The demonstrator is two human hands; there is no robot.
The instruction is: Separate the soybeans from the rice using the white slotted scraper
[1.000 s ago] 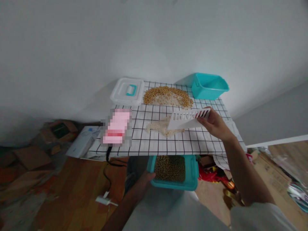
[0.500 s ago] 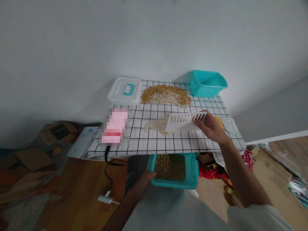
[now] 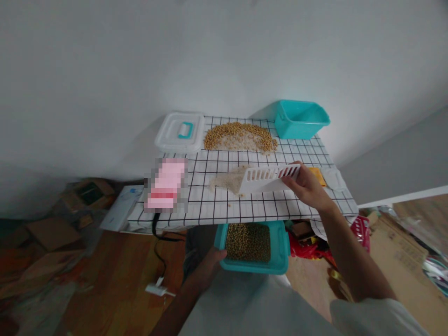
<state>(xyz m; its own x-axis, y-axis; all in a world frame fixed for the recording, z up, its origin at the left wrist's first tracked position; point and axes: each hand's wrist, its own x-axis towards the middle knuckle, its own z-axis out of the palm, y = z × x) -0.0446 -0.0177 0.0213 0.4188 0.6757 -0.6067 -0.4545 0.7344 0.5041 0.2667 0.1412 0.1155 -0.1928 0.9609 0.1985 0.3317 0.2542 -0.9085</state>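
Note:
My right hand (image 3: 308,189) is closed on the right end of a white slotted plastic piece (image 3: 259,184), with the thumb on its near side. The piece stands tilted on its long edge on the checked tablecloth. Against its left end lies a patch of fine pale grains (image 3: 227,181). Below the table's front edge, my left hand (image 3: 213,261) grips the left rim of a teal box (image 3: 279,247), thumb over the edge. Yellowish beans (image 3: 241,240) and darker, greener ones fill much of that box. Behind the white piece, soybeans (image 3: 238,128) form an arc around whitish grains (image 3: 241,142).
A second teal box (image 3: 301,126) stands at the back right. A clear lid (image 3: 180,133) with a teal handle lies back left, a pink blurred object (image 3: 167,182) in front of it. Yellow (image 3: 317,176) and white items lie right. Cardboard boxes (image 3: 52,233) clutter the floor.
The view has shifted slightly. The white slotted piece and my right hand are almost where they were. A small bit shows on the cloth in front of the pale grains. My left hand keeps its grip.

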